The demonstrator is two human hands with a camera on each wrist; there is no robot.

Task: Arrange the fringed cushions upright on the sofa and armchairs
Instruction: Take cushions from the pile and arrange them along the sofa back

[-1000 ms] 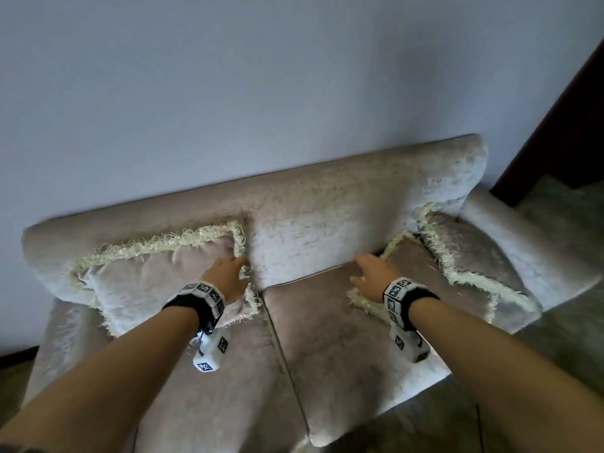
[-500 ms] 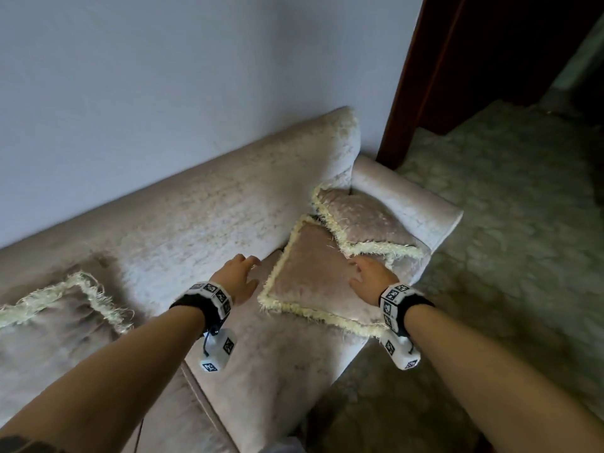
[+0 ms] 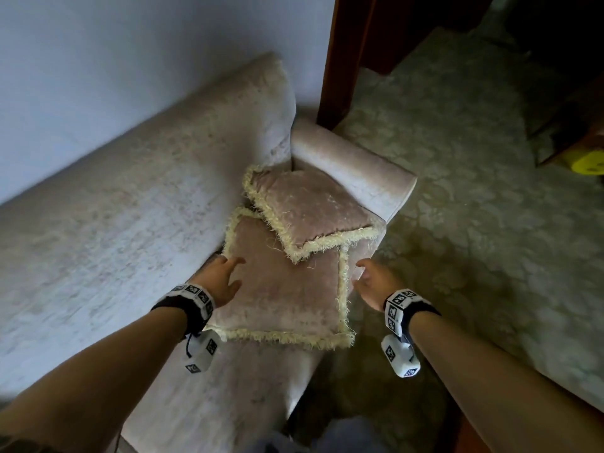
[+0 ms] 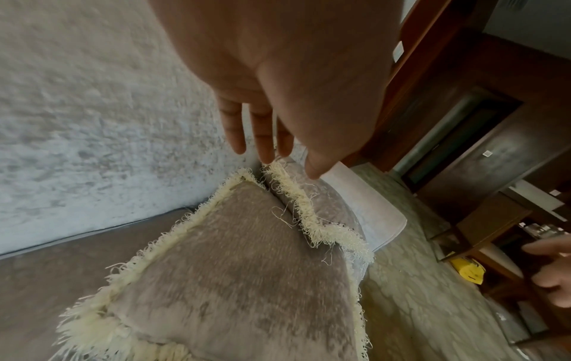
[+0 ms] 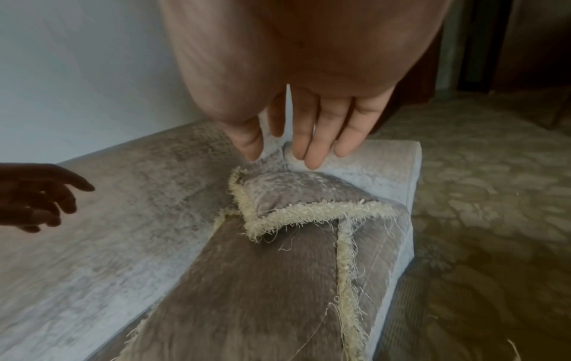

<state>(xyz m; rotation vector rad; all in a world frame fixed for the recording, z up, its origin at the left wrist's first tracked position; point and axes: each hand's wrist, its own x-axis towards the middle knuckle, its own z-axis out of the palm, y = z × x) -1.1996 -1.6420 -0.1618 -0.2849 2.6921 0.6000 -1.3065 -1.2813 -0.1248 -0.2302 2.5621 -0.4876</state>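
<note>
Sofa (image 3: 137,204) holds two flat cushions (image 3: 284,289) between open hands (image 3: 294,282).

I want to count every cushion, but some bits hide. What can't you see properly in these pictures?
- The far corner of the lower cushion: head view, covered by the upper cushion.
- The rest of the sofa: head view, cut off at the left edge.
- The yellow object: head view, cut by the right edge, too small to name.
- The left hand and right hand hover open; whether they touch is unclear.
</note>
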